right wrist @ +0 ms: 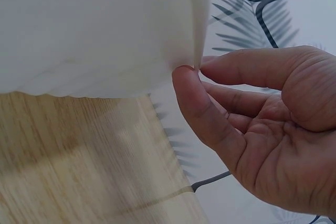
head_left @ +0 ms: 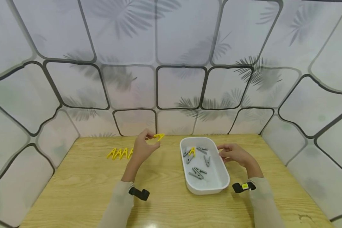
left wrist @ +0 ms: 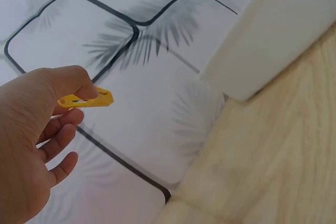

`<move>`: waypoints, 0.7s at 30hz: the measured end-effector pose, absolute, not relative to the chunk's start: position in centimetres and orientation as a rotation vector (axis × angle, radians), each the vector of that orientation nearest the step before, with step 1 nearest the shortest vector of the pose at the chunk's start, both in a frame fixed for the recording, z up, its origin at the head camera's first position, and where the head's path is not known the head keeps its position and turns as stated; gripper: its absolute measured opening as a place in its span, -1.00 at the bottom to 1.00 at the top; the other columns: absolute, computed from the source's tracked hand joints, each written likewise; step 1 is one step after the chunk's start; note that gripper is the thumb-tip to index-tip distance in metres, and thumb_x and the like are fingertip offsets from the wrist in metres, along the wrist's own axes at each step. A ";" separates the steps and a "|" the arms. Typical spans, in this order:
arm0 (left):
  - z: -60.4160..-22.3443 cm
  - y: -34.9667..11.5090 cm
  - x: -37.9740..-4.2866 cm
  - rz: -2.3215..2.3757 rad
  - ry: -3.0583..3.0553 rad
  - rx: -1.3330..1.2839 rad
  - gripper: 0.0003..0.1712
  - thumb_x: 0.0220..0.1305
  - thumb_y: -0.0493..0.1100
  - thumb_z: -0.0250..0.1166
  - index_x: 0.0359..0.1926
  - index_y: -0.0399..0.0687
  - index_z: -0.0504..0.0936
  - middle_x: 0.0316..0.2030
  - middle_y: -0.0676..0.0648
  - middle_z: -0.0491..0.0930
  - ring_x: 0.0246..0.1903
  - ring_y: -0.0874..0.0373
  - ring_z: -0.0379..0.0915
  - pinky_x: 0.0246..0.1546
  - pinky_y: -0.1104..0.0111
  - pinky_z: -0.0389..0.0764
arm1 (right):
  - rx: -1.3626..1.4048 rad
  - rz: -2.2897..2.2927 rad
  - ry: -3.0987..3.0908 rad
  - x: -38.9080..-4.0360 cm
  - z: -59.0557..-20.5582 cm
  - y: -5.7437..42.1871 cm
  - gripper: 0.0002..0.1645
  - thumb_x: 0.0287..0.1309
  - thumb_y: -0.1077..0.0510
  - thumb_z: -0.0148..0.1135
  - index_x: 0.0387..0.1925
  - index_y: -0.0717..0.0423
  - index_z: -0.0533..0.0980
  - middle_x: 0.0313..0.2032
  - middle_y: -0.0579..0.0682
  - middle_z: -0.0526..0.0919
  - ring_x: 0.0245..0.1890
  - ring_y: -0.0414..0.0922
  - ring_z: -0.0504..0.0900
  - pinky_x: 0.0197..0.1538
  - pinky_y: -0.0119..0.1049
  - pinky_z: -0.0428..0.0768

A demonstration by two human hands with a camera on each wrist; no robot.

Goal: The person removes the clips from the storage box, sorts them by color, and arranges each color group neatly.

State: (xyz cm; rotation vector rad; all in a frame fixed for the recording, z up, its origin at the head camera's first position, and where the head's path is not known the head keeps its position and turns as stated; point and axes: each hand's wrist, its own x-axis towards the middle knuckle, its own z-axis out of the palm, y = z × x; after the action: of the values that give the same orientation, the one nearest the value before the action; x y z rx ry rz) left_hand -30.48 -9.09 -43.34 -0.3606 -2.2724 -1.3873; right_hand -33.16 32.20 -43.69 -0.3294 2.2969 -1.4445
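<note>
My left hand (head_left: 143,148) is raised above the table and pinches a yellow clothespin (head_left: 159,136) between thumb and fingers. In the left wrist view that clothespin (left wrist: 89,98) sticks out sideways past the fingertips, the other fingers loosely bent below. A white plastic tub (head_left: 187,180) stands right of centre, holding several grey clothespins (head_left: 207,161) and one yellow clothespin (head_left: 192,151). At the tub's right side, my right hand (head_left: 235,155) grips the rim. From the right wrist, thumb and forefinger pinch the edge of the tub (right wrist: 105,35).
Several yellow clothespins (head_left: 118,154) lie in a row on the wooden table (head_left: 82,186), left of my left hand and partly hidden by it. A patterned wall covering (head_left: 179,88) rises behind the table and along both sides.
</note>
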 end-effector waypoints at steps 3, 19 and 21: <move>-44.1 -9.8 -30.2 -1.392 -2.227 -0.298 -0.66 0.02 -0.36 0.52 -0.22 -0.26 0.55 -0.23 -0.28 0.60 -0.14 -0.17 0.51 0.01 -0.04 0.51 | -0.321 -1.446 2.295 -33.2 -43.7 32.2 -0.39 0.45 0.25 0.11 0.39 0.51 0.26 -0.09 0.17 0.76 -0.19 -0.18 0.72 -0.09 -0.17 0.72; -48.1 -13.2 -29.4 -1.220 -2.368 0.083 -0.65 0.04 -0.26 0.55 -0.23 -0.29 0.57 -0.25 -0.30 0.64 -0.19 -0.20 0.53 -0.16 0.10 0.49 | -0.310 -1.426 2.311 -33.4 -43.9 32.3 -0.38 0.44 0.22 0.14 0.39 0.48 0.28 -0.17 0.05 0.76 -0.19 -0.18 0.72 -0.08 -0.17 0.73; -48.6 -13.5 -29.4 -1.176 -2.396 0.110 -0.66 0.03 -0.24 0.54 -0.24 -0.27 0.58 -0.27 -0.27 0.64 -0.22 -0.17 0.52 -0.20 0.11 0.48 | -0.314 -1.424 2.314 -33.3 -43.9 32.3 -0.38 0.44 0.22 0.14 0.39 0.49 0.27 -0.16 0.06 0.76 -0.20 -0.19 0.72 -0.09 -0.17 0.73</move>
State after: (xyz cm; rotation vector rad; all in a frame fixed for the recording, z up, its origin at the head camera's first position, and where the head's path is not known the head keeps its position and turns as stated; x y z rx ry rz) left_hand -29.41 -13.46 -48.56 0.1099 -2.3960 -1.1757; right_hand -33.34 32.31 -43.86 -0.3142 2.3140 -1.4241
